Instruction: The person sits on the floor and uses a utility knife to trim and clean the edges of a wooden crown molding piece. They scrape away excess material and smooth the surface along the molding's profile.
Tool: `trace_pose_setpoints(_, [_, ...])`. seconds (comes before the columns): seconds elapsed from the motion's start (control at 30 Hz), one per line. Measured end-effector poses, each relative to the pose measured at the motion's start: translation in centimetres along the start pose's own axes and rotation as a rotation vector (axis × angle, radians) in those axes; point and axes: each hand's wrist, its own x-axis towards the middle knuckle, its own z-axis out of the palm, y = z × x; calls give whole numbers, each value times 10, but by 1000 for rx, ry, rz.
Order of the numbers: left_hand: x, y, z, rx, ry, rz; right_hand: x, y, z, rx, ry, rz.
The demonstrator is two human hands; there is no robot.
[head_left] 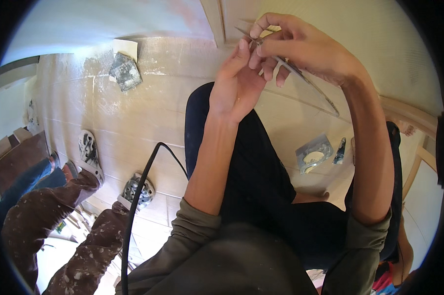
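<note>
My right hand (305, 46) is closed, thumb and fingers pinching a long thin metal tool (308, 81). The tool runs slantwise from a pointed tip beyond the fingertips to a narrow end below the right palm. Against the right fingertips, my left hand (239, 83) is closed too, its thumb and fingers pressed near the pointed end. The fingers overlap, so the middle of the tool is hidden, and any smaller thing between them cannot be made out. Both hands are raised in front of a pale panel, above my dark-trousered legs.
On the floor, a grey plate smeared with cream paste (315, 155) lies beside a small dark-stained scraper (339, 151). A stained dark square (126, 72) lies further left. A black cable (135, 206) curves past my left arm. A person in paint-spotted brown trousers (59, 211) stands at left.
</note>
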Motion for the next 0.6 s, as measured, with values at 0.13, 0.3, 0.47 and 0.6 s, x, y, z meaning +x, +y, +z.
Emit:
trace_pose_setpoints(0.13, [6, -11, 20, -20, 324, 102, -11, -28, 5, -186, 0, 54])
trace_pose_setpoints(0.3, [13, -17, 1, -246, 353, 193, -20, -72, 19, -1010, 144, 116])
trace_pose_setpoints(0.47, [17, -13, -4, -214, 453, 275, -24, -59, 30, -1388, 451, -229])
trace_pose_setpoints(0.6, [24, -19, 6, -26, 547, 360, -21, -54, 20, -1546, 402, -258])
